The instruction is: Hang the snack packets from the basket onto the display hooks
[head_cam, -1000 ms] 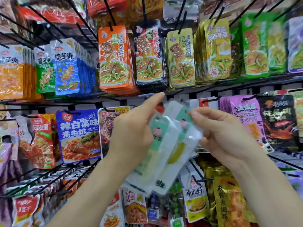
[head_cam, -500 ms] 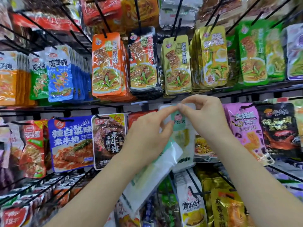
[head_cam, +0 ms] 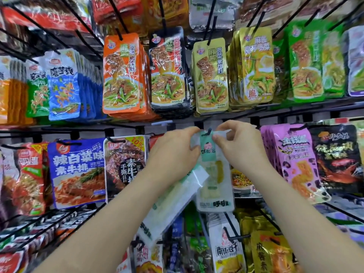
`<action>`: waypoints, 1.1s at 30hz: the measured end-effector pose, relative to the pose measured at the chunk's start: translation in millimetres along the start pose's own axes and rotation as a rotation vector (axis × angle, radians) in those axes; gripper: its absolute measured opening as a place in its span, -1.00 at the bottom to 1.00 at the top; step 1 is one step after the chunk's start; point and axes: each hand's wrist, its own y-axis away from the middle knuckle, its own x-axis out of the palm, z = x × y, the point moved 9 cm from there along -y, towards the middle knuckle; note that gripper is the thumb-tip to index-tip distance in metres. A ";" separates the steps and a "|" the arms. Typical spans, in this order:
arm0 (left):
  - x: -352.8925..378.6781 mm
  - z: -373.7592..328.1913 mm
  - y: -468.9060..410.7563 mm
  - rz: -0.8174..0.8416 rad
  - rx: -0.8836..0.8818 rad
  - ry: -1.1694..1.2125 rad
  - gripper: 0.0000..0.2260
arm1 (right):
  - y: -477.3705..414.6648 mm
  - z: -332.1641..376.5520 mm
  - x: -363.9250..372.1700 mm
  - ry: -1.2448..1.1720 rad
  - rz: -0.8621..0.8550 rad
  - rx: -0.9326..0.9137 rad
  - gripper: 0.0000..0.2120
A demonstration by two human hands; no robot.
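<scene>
Two white snack packets are in play. A second ago both were fanned out between the hands, low and clear of the rack. Now the first packet (head_cam: 214, 174) has been lifted to the middle row and hangs straight down, the top of its teal label right at the black tip of a hook (head_cam: 209, 131). That puts the hanging of this one nearly done, I judge. The fingers crowd the spot, though, and I cannot tell whether the hook has passed through the hole or only lies against it.

The left hand (head_cam: 175, 152) pinches the first packet's top left edge with thumb and forefinger. It also keeps the spare packet (head_cam: 177, 198) under its palm, slanting down and to the left across the first packet's lower left side. The right hand (head_cam: 242, 146) pinches the top right corner between thumb and forefinger, its other fingers curled in and holding nothing else. Both hands are closed in a fine pinch, not a full grasp.

The hook sits between a dark packet (head_cam: 126, 164) on the left and a stack of purple packets (head_cam: 293, 160) on the right. The basket is out of view, and the spare packet is not yet on a hook.
</scene>
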 end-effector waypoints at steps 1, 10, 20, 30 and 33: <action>2.1 -0.5 -3.4 0.006 0.004 -0.079 -0.55 | -1.6 -2.3 2.7 0.033 0.002 0.001 -0.90; 29.7 -11.8 -11.5 0.121 -0.047 -0.464 -0.58 | -15.9 -10.1 21.7 0.177 0.050 -0.012 -0.71; 49.2 -20.5 -24.8 0.166 0.040 -0.583 -0.62 | -21.6 -6.7 27.7 0.456 0.083 -0.065 -0.74; 56.8 -12.6 -35.1 0.126 -0.027 -0.633 -0.57 | -27.0 -6.3 35.4 0.633 0.132 -0.122 -0.71; 51.3 -16.6 -27.6 0.067 -0.011 -0.633 -0.47 | -25.5 2.6 36.3 0.607 0.104 -0.213 -0.69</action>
